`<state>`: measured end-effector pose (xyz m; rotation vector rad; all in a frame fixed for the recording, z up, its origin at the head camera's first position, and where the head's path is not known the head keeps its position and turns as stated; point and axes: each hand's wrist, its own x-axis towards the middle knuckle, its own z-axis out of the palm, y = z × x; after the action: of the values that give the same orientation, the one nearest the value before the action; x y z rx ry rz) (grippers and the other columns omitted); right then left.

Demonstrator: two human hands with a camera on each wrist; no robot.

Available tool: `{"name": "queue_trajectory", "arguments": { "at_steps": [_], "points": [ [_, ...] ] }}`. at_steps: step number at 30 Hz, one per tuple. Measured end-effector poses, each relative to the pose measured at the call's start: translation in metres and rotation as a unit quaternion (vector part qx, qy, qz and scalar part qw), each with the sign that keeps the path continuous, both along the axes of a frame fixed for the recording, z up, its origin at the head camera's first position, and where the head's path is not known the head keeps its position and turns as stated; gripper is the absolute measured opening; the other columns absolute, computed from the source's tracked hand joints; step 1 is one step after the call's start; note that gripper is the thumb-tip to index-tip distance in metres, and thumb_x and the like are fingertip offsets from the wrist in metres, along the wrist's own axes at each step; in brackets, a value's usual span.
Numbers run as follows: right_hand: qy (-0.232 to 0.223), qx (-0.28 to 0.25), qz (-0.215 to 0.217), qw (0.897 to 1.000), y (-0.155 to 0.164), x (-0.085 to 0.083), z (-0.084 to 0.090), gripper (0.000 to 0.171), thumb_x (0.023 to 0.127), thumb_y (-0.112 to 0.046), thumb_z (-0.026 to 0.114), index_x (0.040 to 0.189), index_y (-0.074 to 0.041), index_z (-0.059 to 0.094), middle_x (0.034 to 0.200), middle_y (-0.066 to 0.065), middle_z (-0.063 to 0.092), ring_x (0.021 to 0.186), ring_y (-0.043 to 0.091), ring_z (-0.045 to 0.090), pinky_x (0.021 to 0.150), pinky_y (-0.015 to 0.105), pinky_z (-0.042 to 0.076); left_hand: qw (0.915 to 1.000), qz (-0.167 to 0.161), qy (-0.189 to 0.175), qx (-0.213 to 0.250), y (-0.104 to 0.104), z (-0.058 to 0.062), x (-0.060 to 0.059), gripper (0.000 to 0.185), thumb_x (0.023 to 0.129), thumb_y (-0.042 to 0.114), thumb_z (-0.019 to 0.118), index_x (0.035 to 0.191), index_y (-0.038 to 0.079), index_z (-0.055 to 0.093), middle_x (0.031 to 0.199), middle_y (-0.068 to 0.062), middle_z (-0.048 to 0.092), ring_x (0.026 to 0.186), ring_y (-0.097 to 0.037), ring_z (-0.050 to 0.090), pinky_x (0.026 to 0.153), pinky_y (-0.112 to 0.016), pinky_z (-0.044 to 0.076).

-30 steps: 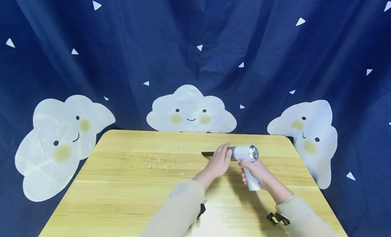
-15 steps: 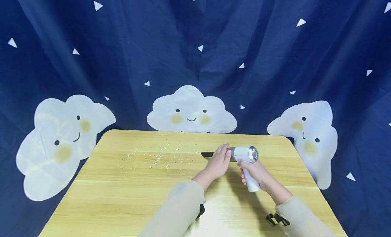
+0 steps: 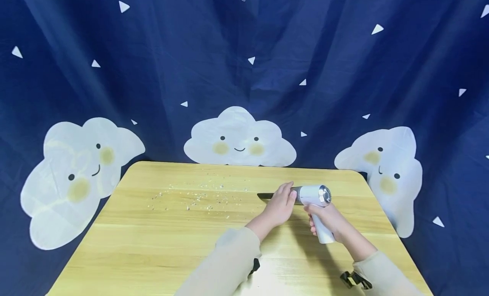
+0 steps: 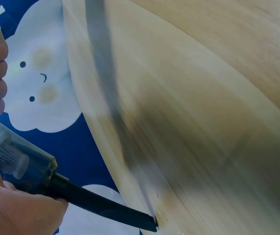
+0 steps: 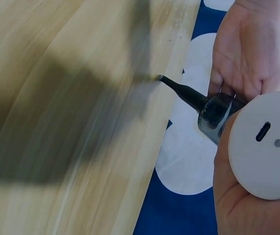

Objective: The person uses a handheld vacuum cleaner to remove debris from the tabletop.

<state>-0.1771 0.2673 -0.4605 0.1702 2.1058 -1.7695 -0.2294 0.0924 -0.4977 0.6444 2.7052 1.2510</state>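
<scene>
It looked like a staged home corner: a small wooden table [image 3: 153,245] stood before a cloud-printed navy curtain [image 3: 237,75].

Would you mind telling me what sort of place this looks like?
Probably a staged recording corner rather than a lived-in room: a wooden table with scattered crumbs stands before a draped blue cloud-print cloth.

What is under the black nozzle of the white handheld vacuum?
Under the black nozzle lies bare wooden table; the scattered crumbs lie apart. The left hand covers the nozzle's base.
</scene>
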Motion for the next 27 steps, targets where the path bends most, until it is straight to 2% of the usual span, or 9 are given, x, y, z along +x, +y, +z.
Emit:
{"name": "queue_trajectory", "arguments": {
  "at_steps": [9, 16, 27],
  "points": [
    [0.005, 0.001, -0.006, 1.0, 0.005, 0.003, 0.004, 0.021, 0.093, -0.02, 0.064, 0.086, -0.003, 0.052, 0.063, 0.007, 0.058, 0.049, 0.016, 0.058, 0.05, 0.031, 0.055, 0.9999, -0.005, -0.009, 0.014, 0.006, 0.002, 0.002, 0.058, 0.11, 0.044, 0.019, 0.159, 0.014, 0.028, 0.162, -0.006, 0.029, 0.146, -0.028, 0.032, 0.118, -0.044, 0.031],
    [0.011, -0.002, -0.024, 1.0, 0.005, 0.005, 0.005, 0.02, 0.092, -0.018, 0.063, 0.088, -0.002, 0.052, 0.064, 0.008, 0.057, 0.049, 0.017, 0.057, 0.049, 0.031, 0.054, 0.9994, -0.025, 0.002, 0.022, 0.009, 0.001, -0.002, 0.056, 0.11, 0.041, 0.019, 0.158, 0.012, 0.029, 0.161, -0.007, 0.03, 0.146, -0.028, 0.032, 0.118, -0.043, 0.03],
    [0.014, -0.004, -0.047, 0.999, -0.003, -0.002, -0.001, 0.019, 0.091, -0.017, 0.065, 0.09, -0.002, 0.054, 0.066, 0.01, 0.058, 0.05, 0.018, 0.057, 0.049, 0.03, 0.054, 0.9983, -0.049, -0.006, 0.031, -0.001, 0.002, -0.01, 0.058, 0.11, 0.042, 0.018, 0.159, 0.012, 0.026, 0.163, -0.008, 0.026, 0.148, -0.029, 0.028, 0.12, -0.045, 0.026]
  ]
}}
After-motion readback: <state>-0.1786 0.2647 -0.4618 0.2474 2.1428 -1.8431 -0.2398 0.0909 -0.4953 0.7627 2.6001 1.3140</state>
